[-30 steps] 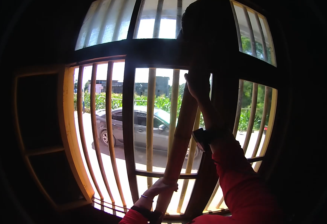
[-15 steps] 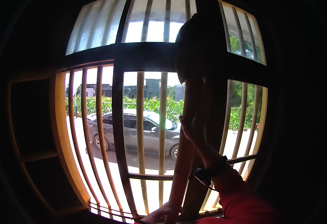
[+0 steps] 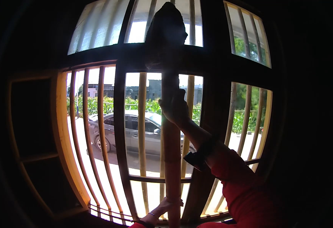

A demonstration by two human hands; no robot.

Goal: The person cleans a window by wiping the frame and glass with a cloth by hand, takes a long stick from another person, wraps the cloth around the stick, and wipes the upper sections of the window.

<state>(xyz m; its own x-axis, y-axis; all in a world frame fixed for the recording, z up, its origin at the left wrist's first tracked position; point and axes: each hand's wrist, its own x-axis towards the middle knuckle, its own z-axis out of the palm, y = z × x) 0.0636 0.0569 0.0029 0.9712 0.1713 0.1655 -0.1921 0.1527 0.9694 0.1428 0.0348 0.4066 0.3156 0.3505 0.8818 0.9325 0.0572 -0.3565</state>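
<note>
A thick, upright pole (image 3: 172, 159) stands before the window. At its top is a dark, pointed head with a rough outline (image 3: 168, 28); backlight hides its material. High on the pole, my right hand (image 3: 175, 108) is closed around the shaft, its fingers partly lost in shadow. A dark band with a watch-like piece (image 3: 195, 160) sits on that wrist, below a red sleeve. Lower down, my left hand (image 3: 167, 205) grips the same pole near the bottom of the view. A thin bracelet shows on the left wrist.
Behind the pole is a dark-framed window (image 3: 122, 125) with vertical bars (image 3: 142, 125). An open casement (image 3: 33, 155) stands at the left. Outside, a grey car (image 3: 136, 135) is parked before green plants (image 3: 132, 104). The surrounding room is very dark.
The pole and its dark head have swung left and now stand nearly vertical. My right hand has moved left and up with it; my left hand has risen slightly.
</note>
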